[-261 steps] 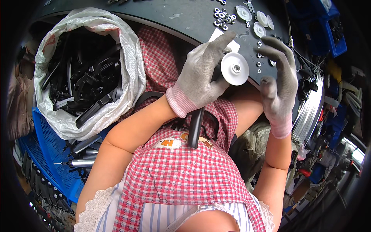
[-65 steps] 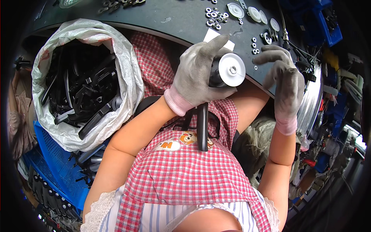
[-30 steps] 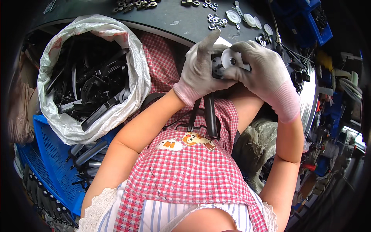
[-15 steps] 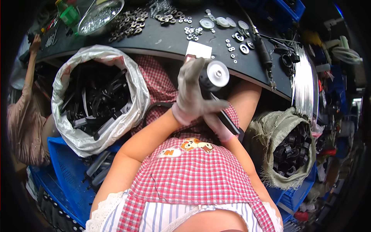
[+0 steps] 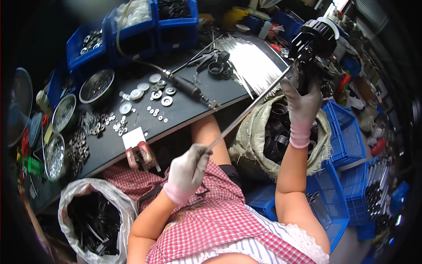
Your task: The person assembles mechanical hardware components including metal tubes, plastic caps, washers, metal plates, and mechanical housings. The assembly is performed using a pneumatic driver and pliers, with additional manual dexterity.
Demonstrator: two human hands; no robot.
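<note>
My left hand (image 5: 187,172), in a pale glove, is closed around the near end of a long thin metal rod (image 5: 246,113). The rod slants up to the right. Its far end reaches my gloved right hand (image 5: 303,102), which is raised over an open woven sack (image 5: 251,140). In that hand's fingers is a black plastic assembly (image 5: 310,42) with a ribbed round head and a white disc (image 5: 329,27). Whether the rod is joined to the assembly cannot be made out. Black ring-shaped parts (image 5: 278,141) fill the sack below my right forearm.
A dark worktable (image 5: 198,105) holds white wheels (image 5: 136,94), washers, metal bowls (image 5: 96,86), an air tool (image 5: 187,87) and a bundle of shiny rods (image 5: 255,61). Blue bins (image 5: 132,31) line its back. A plastic-lined bag (image 5: 66,220) of black parts stands left, blue crates (image 5: 340,132) right.
My view has turned to the right. My hands, together over my lap before, are now wide apart. The black assembly with the white disc has moved up and right, and the long rod now shows.
</note>
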